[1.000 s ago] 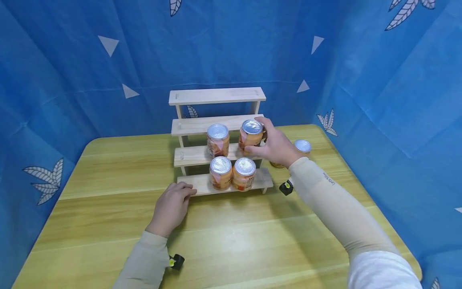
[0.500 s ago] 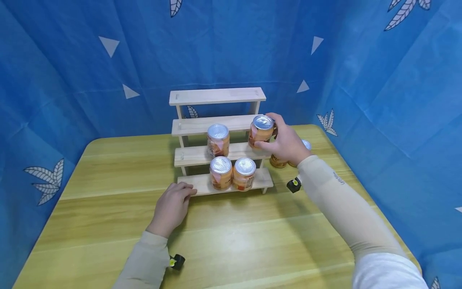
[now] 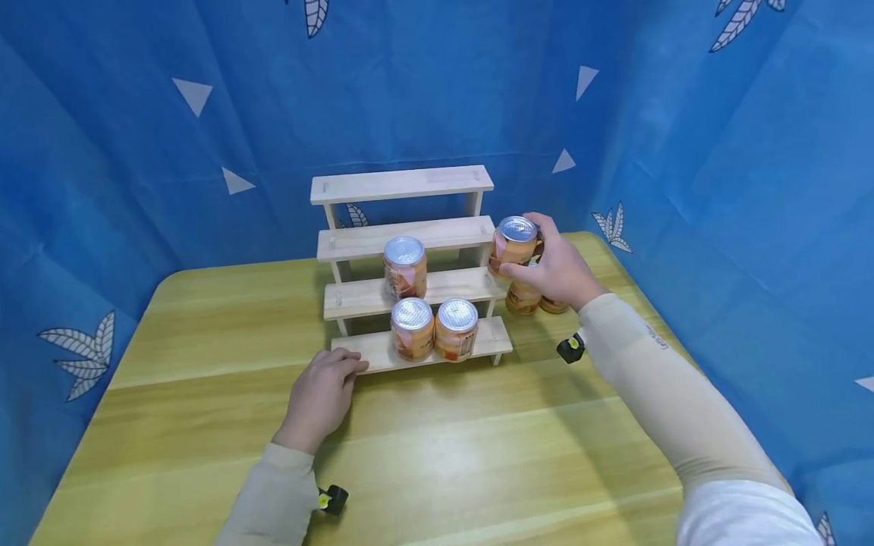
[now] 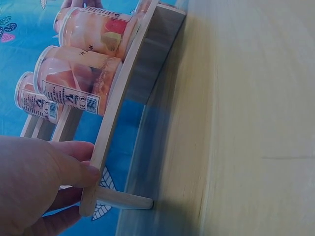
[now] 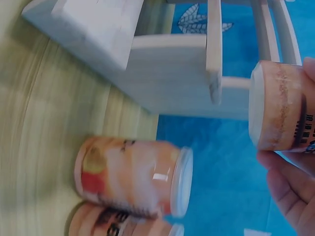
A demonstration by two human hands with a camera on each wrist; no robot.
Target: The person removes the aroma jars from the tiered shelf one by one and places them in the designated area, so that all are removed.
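Observation:
A pale wooden stepped rack (image 3: 403, 184) stands on the table. My left hand (image 3: 319, 398) grips the left end of its lowest step, thumb and fingers around the plank in the left wrist view. Off the right end of the second step, my right hand (image 3: 563, 265) holds an orange can (image 3: 510, 246) with a silver lid, upright and raised. Two similar cans (image 3: 413, 334) sit side by side on the lowest step. Another can (image 3: 406, 273) is on the second step. Beneath the right hand, two more cans (image 5: 133, 177) stand on the table, partly hidden in the head view.
The yellow wood-grain table (image 3: 437, 455) has rounded back corners. Blue patterned cloth (image 3: 437, 83) hangs close behind the rack and along both sides. The rack's upper two steps, including the third step (image 3: 403, 236), rise behind the cans.
My right hand has carried its can rightward from over the second step to beyond the rack's right end, above the table cans. The left hand keeps its grip; the head view shifts slightly.

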